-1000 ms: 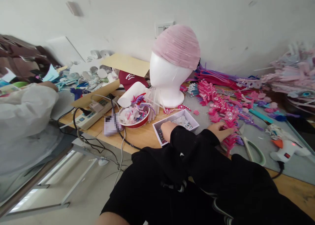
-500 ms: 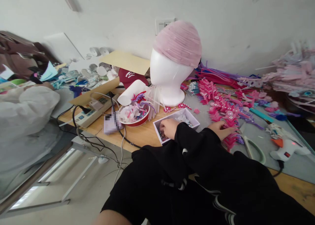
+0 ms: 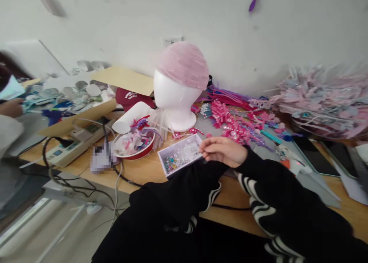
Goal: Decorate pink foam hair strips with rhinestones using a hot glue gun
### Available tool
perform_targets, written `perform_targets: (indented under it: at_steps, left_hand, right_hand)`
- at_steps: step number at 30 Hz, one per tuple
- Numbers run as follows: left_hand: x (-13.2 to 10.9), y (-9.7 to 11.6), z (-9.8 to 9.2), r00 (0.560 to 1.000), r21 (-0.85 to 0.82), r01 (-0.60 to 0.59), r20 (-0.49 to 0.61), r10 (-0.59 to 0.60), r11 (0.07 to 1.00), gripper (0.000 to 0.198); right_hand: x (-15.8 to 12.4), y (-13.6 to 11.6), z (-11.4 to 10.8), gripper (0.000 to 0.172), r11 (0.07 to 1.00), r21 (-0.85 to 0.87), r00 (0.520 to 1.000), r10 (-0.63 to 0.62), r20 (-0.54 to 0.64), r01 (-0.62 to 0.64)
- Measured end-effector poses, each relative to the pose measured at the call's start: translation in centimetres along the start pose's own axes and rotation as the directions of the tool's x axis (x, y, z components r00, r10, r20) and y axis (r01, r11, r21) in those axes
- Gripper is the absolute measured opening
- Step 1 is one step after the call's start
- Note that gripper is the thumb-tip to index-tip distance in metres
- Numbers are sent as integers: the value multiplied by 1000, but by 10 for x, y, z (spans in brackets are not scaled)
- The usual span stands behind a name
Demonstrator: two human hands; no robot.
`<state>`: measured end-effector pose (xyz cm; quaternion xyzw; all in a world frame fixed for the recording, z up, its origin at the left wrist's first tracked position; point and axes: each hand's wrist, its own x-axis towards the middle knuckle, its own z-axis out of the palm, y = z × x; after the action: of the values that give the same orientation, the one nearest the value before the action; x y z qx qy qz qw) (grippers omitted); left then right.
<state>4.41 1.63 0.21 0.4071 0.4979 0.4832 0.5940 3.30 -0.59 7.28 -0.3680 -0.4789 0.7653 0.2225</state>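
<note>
My right hand [image 3: 224, 151] is above the right end of a white box [image 3: 165, 165], with its fingers bent and fingertips drawn together. Anything between those fingertips is too small to make out. Clear and coloured beads [image 3: 174, 163] fill the box, some pearly and one bright teal. The black left sleeve [image 3: 184, 186] reaches in under my right hand, and my left hand is hidden there. Behind my hands lie pink fuzzy pipe-cleaner pieces [image 3: 222, 117], some set with pearls.
A white mannequin head [image 3: 172, 92] wears a pink cap [image 3: 184, 65]. Left of the box stand a red-rimmed bowl [image 3: 143, 152] of scraps and a power strip [image 3: 67, 152] with trailing cables. Phones [image 3: 314, 155] lie at right. Another person's hand [image 3: 11, 107] is at far left.
My right hand has lifted out of the bead box and moved right. My left hand, earlier touching the pink pieces, is now hidden behind the right. The camera view has turned right.
</note>
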Motion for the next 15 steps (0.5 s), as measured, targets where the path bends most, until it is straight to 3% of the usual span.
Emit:
perform_targets:
  at_steps: [3, 7, 11, 15]
  left_hand:
    - [2, -6, -7, 999, 34, -3, 46, 2, 999, 25]
    - [2, -16, -27, 994, -125, 18, 110, -5, 992, 23]
    - [0, -18, -30, 985, -239, 54, 173, -13, 969, 39]
    - [-4, -18, -29, 985, -247, 9, 170, 35, 969, 40]
  right_hand:
    - [-41, -1, -62, 8, 998, -59, 971, -4, -239, -10]
    - [-104, 9, -130, 10, 999, -44, 888, -42, -459, 25]
    - [-154, 30, -165, 18, 991, -69, 837, 58, -544, -114]
    - [-167, 54, -180, 20, 919, -221, 749, 109, -653, -327]
